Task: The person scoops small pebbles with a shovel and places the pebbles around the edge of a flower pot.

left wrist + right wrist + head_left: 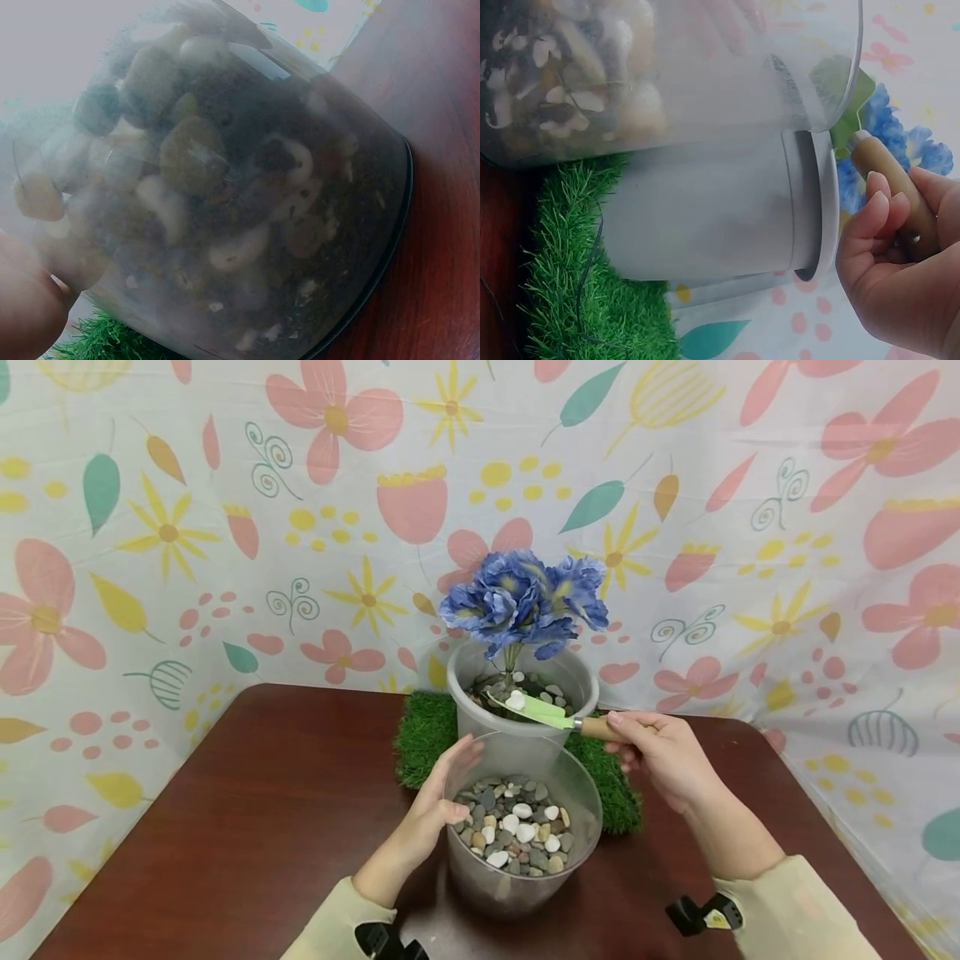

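A small garden trowel [547, 710] with a light green blade and wooden handle is gripped by my right hand [667, 756]. White pebbles [516, 700] lie on its blade, over the rim of a grey flowerpot [465, 714]. Blue artificial flowers [510, 602] stand in this pot among stones. In front is a clear plastic pot [506, 893] with grey, white and tan pebbles [517, 831] inside. My left hand [427, 814] holds its left side, thumb at the rim and fingers along the outer wall. The right wrist view shows the trowel handle [896, 184] between thumb and curled fingers.
A green artificial grass mat [423, 743] lies under the grey pot and reaches behind the clear one. Both stand on a dark brown table [262, 827]. A flower-printed cloth [300, 527] hangs close behind the table's far edge.
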